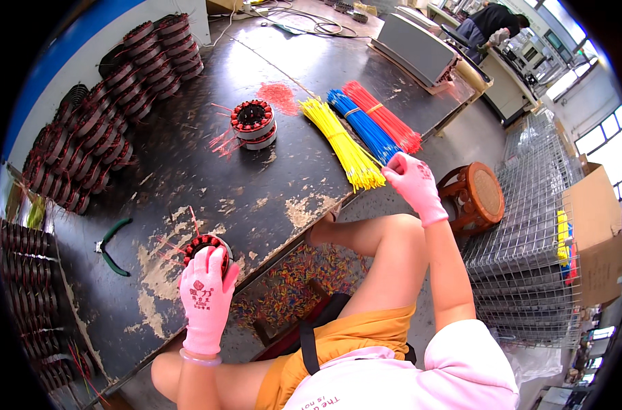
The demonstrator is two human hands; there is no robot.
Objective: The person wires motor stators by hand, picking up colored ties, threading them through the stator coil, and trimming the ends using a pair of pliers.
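Observation:
My left hand (206, 290), in a pink glove, is closed over a motor stator (210, 240) with red windings at the table's near edge. Thin red leads stick out from that stator. My right hand (412, 183), also gloved in pink, is at the near ends of the wire bundles, its fingers pinched together. Whatever is between those fingertips is too small to make out. Beside them lie a yellow wire bundle (341, 140), a blue wire bundle (365, 126) and a red wire bundle (382, 116). Another stator (254, 124) stands upright farther back, its red leads spread leftward.
Green-handled pliers (111, 247) lie on the worn black table (188, 164). Stacked stators (85, 143) line the left side. Small red pieces (278, 98) are heaped near the bundles. A wooden stool (476, 198) and wire mesh cages (522, 239) stand at right. One person (490, 29) works far off.

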